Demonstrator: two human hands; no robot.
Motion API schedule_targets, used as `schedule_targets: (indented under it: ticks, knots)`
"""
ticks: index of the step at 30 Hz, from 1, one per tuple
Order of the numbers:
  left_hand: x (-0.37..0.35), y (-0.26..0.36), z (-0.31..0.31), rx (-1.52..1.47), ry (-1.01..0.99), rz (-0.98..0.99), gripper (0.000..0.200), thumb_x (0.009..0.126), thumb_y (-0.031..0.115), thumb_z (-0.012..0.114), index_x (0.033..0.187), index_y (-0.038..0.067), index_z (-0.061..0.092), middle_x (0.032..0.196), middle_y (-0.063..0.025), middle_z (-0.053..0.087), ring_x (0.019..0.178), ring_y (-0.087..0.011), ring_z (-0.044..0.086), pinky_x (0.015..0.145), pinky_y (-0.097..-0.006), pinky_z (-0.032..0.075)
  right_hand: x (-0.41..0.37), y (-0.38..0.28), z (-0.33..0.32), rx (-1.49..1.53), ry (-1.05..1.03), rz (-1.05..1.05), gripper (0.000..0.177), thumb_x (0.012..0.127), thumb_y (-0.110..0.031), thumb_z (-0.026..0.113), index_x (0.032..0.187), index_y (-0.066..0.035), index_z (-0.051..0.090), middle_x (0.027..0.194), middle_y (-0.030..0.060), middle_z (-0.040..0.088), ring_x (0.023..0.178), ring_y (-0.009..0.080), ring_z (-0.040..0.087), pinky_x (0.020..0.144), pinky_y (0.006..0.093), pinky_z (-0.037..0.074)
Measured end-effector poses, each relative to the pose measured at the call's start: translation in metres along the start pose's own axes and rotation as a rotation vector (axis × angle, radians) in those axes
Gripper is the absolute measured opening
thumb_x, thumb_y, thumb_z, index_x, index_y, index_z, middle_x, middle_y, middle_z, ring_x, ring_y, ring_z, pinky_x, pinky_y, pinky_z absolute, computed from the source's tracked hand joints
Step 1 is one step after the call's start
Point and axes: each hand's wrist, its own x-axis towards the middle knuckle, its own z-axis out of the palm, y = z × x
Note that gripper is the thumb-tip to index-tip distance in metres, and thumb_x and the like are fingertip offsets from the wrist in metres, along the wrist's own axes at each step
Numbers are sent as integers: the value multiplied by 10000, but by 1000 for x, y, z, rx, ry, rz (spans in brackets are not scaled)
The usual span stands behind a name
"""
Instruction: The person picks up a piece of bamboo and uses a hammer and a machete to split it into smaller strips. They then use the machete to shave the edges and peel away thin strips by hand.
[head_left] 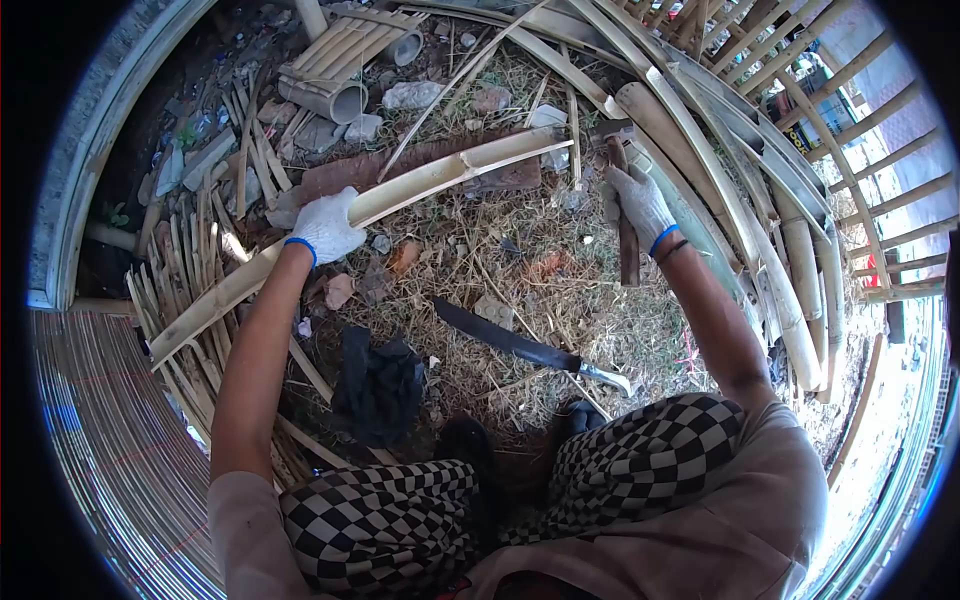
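My left hand [333, 226], in a white glove with a blue cuff, is wrapped round a split bamboo pole [430, 190]. The pole slants from lower left to upper right, its hollow side showing. In my right hand [640, 203], gloved the same way, is a hammer [628, 245]; its dark head is up near the bamboo's right end and its wooden handle points down. A machete [510, 341] with a dark blade and pale handle lies on the straw-strewn ground between my arms. Beside it is a crumpled black cloth [378, 388].
Long bamboo poles [790, 270] are heaped along the right, near a slatted bamboo fence [850, 130]. Thin bamboo strips [190, 250] pile up at the left. Stones [412, 95] and a cut bamboo piece [348, 103] lie ahead. A reddish-brown plank [345, 175] is under the pole.
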Motion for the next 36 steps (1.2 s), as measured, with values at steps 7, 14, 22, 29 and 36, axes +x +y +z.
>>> schedule_targets:
  ticks: [7,14,22,29,36]
  knots:
    - [5,-6,0,-60,-15,18,425,782,294,739,1112,64,600,1046,-258,717,1026,-466,680,897,-541,542,61,34,20,174,130,-46,301,1065,-368,589,978,-85,536,693,34,574,476,162,555,437,321,456]
    - [12,-11,0,-125,-55,26,420,761,289,729,1095,55,630,1045,-272,710,1028,-471,673,897,-535,532,77,51,29,20,161,-69,358,1081,-434,568,976,-94,527,674,20,565,464,149,548,430,305,454]
    - [13,-13,1,-124,-37,33,421,756,277,719,1094,43,629,1041,-280,707,1024,-472,671,896,-532,532,80,44,20,-186,243,-201,333,1082,-407,569,1000,-85,547,677,31,583,468,146,553,427,303,449]
    - [11,-11,2,-107,-29,25,448,749,276,732,1114,42,619,1050,-281,708,1033,-474,672,899,-535,536,78,24,-5,-102,154,-81,373,1059,-395,587,1008,-25,603,691,43,609,499,164,587,456,330,472]
    - [9,-9,-1,-98,-31,30,442,758,242,732,1126,38,596,1041,-280,705,1029,-478,669,895,-535,531,75,35,0,-196,30,-57,386,1062,-408,573,1023,-25,595,700,51,608,516,163,586,481,330,478]
